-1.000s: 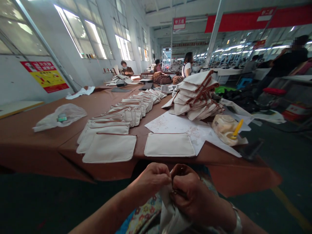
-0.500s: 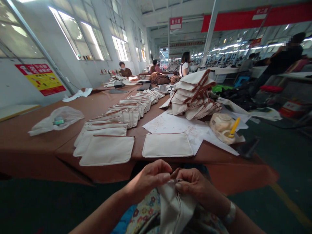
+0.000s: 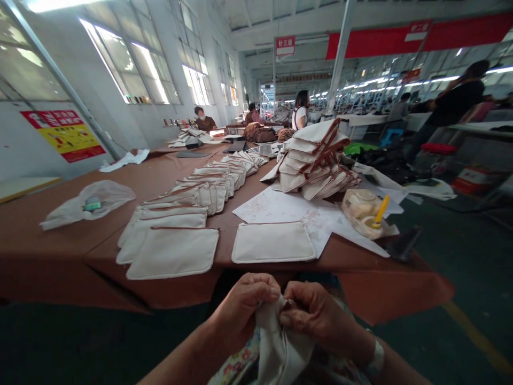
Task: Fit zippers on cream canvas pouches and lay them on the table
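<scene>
A cream fabric pouch hangs over my lap, bunched at its top edge between both hands. My left hand is closed, thumb and fingers pinching the edge. Close beside it, my right hand is closed on the same edge, with a brownish bit of trim showing at its fingertips. Just beyond my hands, a single flat cream pouch lies at the table's front edge. To its left, another pouch fronts a long overlapping row of pouches with brown top edges.
A brown-covered table spreads ahead. On it are a heap of pouches, white paper, a bagged tub with a yellow-handled tool, a dark object and a plastic bag. Several people are farther back.
My left hand has come down and closed on the pouch's top edge, near the right hand. My right hand keeps its hold. The view has shifted slightly.
</scene>
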{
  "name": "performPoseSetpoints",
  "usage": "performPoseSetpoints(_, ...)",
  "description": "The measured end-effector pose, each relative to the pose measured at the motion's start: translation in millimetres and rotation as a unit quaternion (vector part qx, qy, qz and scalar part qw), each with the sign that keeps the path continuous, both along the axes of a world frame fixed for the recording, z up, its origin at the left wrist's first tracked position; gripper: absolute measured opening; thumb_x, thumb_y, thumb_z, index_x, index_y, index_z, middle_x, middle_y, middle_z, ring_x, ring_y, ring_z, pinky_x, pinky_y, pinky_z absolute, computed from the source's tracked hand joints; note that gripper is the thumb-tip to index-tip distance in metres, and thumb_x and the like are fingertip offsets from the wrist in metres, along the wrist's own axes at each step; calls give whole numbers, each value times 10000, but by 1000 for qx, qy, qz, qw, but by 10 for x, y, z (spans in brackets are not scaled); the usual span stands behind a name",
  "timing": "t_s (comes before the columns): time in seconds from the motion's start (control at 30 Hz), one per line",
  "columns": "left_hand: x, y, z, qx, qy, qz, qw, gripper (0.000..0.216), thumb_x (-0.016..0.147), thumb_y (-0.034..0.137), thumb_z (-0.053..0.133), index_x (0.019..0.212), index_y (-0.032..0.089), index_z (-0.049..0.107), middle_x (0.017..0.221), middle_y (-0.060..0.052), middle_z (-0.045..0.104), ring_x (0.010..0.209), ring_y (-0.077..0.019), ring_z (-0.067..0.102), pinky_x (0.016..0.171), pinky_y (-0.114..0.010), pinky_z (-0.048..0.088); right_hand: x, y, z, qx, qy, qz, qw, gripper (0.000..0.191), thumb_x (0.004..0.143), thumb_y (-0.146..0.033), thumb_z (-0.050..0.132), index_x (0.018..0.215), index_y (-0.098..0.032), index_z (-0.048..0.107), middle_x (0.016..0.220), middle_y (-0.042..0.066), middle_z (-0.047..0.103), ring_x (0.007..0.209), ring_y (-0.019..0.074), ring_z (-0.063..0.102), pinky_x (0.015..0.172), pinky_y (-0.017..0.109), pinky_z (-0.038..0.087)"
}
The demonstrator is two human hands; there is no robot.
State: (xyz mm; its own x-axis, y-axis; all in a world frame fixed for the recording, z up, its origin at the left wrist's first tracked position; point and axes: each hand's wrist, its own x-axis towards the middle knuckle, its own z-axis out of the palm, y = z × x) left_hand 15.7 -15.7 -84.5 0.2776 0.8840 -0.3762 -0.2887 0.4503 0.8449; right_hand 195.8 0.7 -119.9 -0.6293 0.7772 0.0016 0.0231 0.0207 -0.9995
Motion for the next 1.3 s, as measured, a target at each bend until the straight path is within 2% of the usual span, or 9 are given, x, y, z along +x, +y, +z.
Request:
performPoseSetpoints(0.13, -52, 15, -124, 17, -11, -11, 1000, 173, 699, 262, 667, 711, 123, 565, 615, -21, 547, 531, -101, 444, 530, -227, 306, 17, -12, -38, -76, 37, -28, 996, 325, 813, -430, 708, 831, -144, 554, 703, -40, 463, 635, 90, 342, 568, 232, 270)
performPoseSetpoints(0.27, -153, 32, -119, 27, 27, -41, 998, 213, 718, 272, 719, 749, 95, 606, 641, -39, 571, 552, -101, 457, 533, -213, 284, 36, -7, -24, -134, 64, -48, 988, 271, 829, -387, 680, 902, -143, 588, 754, -9, 552, 657, 105, 414, 592, 237, 308)
performPoseSetpoints(0.5, -244, 56, -42, 91, 134, -102, 982, 391, 777, 471, 696, 800, 83, 648, 669, -26, 541, 595, -97, 406, 557, -226, 278, -20, 9, 20, -100, 3, -75, 992, 305, 829, -434, 651, 819, -138, 577, 683, -26, 488, 627, 97, 356, 548, 235, 271)
performPoseSetpoints(0.63, -213, 39, -96, 108, 256, -108, 954, 329, 732, 397, 737, 801, 78, 693, 639, -5, 511, 590, -94, 361, 546, -234, 270, -52, -4, 11, -76, -6, -86, 993, 303, 840, -435, 629, 819, -139, 567, 684, -28, 484, 623, 100, 364, 544, 237, 287)
performPoseSetpoints(0.87, -166, 1, -190, 122, 291, -107, 943, 253, 745, 342, 658, 767, 92, 693, 615, 2, 510, 574, -95, 361, 530, -234, 271, -37, -13, 52, -30, 3, -57, 998, 282, 825, -405, 698, 904, -144, 623, 771, -6, 582, 688, 117, 464, 606, 244, 365)
performPoseSetpoints(1.0, -178, -3, -168, 121, 313, -119, 935, 197, 723, 259, 590, 785, 100, 689, 621, 11, 510, 567, -91, 352, 504, -227, 249, -48, -1, 62, -19, 6, -69, 997, 167, 808, -301, 709, 819, -141, 662, 764, 5, 611, 711, 129, 502, 636, 252, 383)
performPoseSetpoints(1.13, -201, 22, -115, 112, 313, -149, 931, 173, 671, 215, 571, 744, 103, 681, 577, 31, 474, 528, -82, 331, 476, -227, 234, -59, -33, 20, 44, 14, -83, 995, 113, 834, -259, 673, 790, -155, 679, 775, 4, 573, 716, 125, 506, 645, 251, 386)
performPoseSetpoints(1.23, -196, 30, -116, 97, 296, -154, 938, 191, 648, 211, 553, 746, 100, 675, 571, 32, 479, 518, -79, 329, 471, -225, 235, -53, -60, -53, 161, 23, -84, 983, 122, 893, -236, 594, 829, -174, 677, 802, 9, 524, 709, 118, 502, 629, 248, 388)
performPoseSetpoints(1.3, -182, 22, -130, 83, 280, -144, 945, 218, 633, 212, 538, 762, 97, 672, 566, 32, 478, 509, -76, 317, 466, -226, 225, -43, -67, -123, 257, 15, -84, 963, 146, 923, -215, 545, 867, -189, 677, 805, 14, 507, 714, 122, 500, 636, 252, 397)
